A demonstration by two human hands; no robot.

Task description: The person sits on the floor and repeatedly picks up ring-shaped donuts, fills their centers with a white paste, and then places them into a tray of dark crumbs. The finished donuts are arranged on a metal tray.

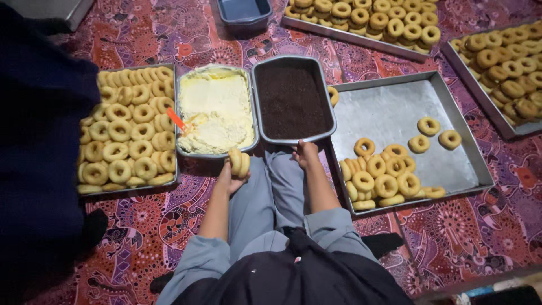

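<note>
The left hand (pixel 228 178) is curled shut around a small stack of plain doughnuts (pixel 239 162), held upright on edge just at the near rim of the tray of pale yellow cream (pixel 216 110); an orange spatula handle (pixel 176 119) sticks out of the cream near that tray's left side. The right hand (pixel 305 152) rests with its fingers bent over the near edge of the tray of dark chocolate sprinkles (pixel 292 100), touching the rim and holding nothing else that can be seen. Both forearms come out of rolled grey sleeves, and the person's grey trouser legs lie between the two hands. The cream tray and the sprinkle tray stand side by side, touching, on a floor cloth (pixel 169 226) patterned in red and purple. Left of the cream tray, just beside it, a metal tray (pixel 130 133) is packed full with plain ring doughnuts. Right of the sprinkle tray lies a larger metal tray (pixel 395 107), mostly bare, with a cluster of doughnuts in its near left corner and three loose ones further in. Farther off, two more trays of doughnuts (pixel 367 17) and (pixel 508 68) sit along the top and right edges, and a blue-grey tub (pixel 244 11) stands at the top
</note>
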